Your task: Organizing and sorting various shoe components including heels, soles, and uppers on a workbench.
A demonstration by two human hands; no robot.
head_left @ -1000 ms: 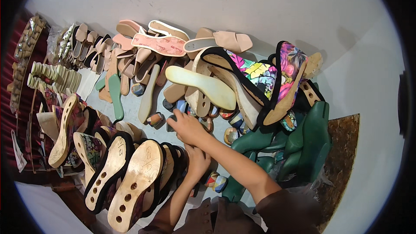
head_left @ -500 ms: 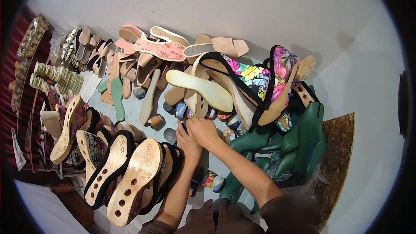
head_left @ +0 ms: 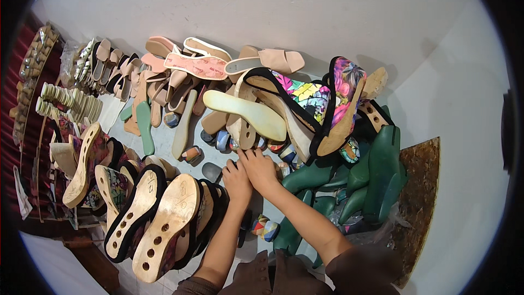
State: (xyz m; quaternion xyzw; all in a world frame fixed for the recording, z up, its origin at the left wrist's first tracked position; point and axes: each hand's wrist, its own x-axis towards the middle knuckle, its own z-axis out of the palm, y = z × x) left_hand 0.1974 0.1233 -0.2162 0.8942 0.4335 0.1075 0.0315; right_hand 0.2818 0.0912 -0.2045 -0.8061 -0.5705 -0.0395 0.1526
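Observation:
My left hand [head_left: 237,184] and my right hand [head_left: 259,172] are side by side at the middle of the table, fingers bent and partly touching. Whatever they hold, if anything, is hidden beneath the fingers. Just beyond my right fingertips stands a wooden wedge sole with holes [head_left: 248,136]. A pale cream sole [head_left: 245,110] lies over it. A small dark grey heel piece [head_left: 212,172] rests left of my left hand. Several small patterned heel pieces surround the hands, among them a blue one [head_left: 222,140] and an orange-and-dark one [head_left: 191,155].
Flower-patterned wedge sandals [head_left: 305,98] lean beyond my right hand. Green shoe lasts [head_left: 379,175] crowd the right side. Upturned wooden wedge sandals [head_left: 169,224] stand at the near left. Pink and beige sandals [head_left: 199,65] lie along the wall [head_left: 262,5].
My hands have shifted slightly, and my right hand no longer overlaps the left as much. The view has moved a little; the shoes otherwise look the same.

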